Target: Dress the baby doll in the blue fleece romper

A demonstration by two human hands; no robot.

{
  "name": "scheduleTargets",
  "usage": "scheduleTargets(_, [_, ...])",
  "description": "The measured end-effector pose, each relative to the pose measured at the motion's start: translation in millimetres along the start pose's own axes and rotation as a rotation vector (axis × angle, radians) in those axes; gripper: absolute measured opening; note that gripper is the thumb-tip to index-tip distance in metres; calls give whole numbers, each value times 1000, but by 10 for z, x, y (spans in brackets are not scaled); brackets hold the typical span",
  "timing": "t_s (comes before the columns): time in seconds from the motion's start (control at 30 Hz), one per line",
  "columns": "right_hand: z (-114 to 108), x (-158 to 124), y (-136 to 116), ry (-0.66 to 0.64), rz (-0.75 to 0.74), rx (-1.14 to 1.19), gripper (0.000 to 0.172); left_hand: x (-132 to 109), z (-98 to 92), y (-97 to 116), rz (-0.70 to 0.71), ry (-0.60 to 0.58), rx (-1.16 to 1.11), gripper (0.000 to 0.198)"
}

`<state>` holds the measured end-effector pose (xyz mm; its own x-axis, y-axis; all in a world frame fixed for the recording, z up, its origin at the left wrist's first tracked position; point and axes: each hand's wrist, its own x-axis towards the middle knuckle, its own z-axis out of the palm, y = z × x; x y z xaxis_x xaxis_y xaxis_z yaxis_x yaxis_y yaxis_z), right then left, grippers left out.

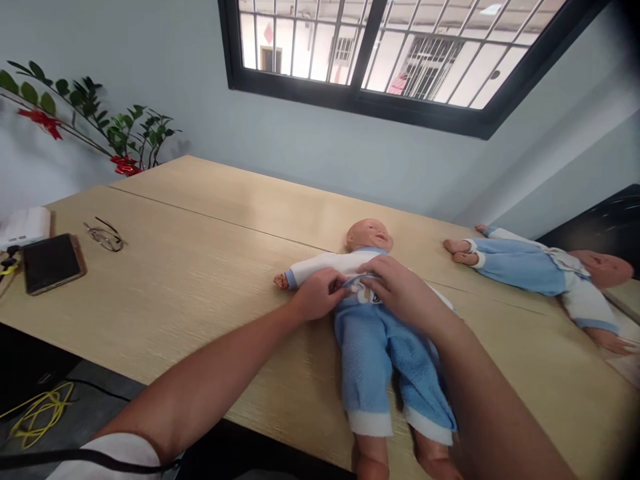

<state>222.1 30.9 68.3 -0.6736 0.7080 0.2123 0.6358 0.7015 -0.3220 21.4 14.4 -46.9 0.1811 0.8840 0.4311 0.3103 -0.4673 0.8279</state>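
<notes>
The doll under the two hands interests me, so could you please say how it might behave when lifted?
The doll would probably sag at the middle, as its creased trousers look soft. Its smooth, glossy head is likely firmer and more slippery than the trousers. Lying on its back with legs apart, it seems unlikely to roll.

doll [367,337] on table [225,267] | second doll [525,267] to its right | phone [53,262], then eyeglasses [105,237], at left | window [367,50] behind the table
</notes>
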Motion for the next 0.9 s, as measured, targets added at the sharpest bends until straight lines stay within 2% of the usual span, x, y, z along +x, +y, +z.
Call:
scheduleTargets(0.13, [10,-39,97,5,15,-112,16,-5,22,-18,-63,153,-3,10])
scheduleTargets(0.27, [16,-82,167,-9,17,-152,13,-23,-7,-2,-54,201,-12,10])
scheduleTargets(0.33, [0,-107,175,-4,41,-158,14,-26,-28,13,-18,154,-12,10])
scheduleTargets(0.4, [-38,-121,156,-9,94,-162,20,-21,-42,20,-23,51,-90,11])
scheduleTargets(0.5, [-121,-112,103,-87,192,-161,29,-4,-38,13,-141,-92,-303,15])
scheduleTargets(0.57, [-179,-104,74,-165,226,-133,34,4,-24,21,-203,-108,-426,18])
scheduleTargets(0.7, [-268,-152,38,-267,285,1,43,-20,-20,128,-210,-70,-564,24])
scheduleTargets(0.83, [-337,-272,-9,-348,355,111,42,-97,-78,288,-193,-56,-557,23])
scheduleTargets(0.9, [-369,-318,-29,-380,364,140,43,-132,-111,329,-151,-85,-483,23])
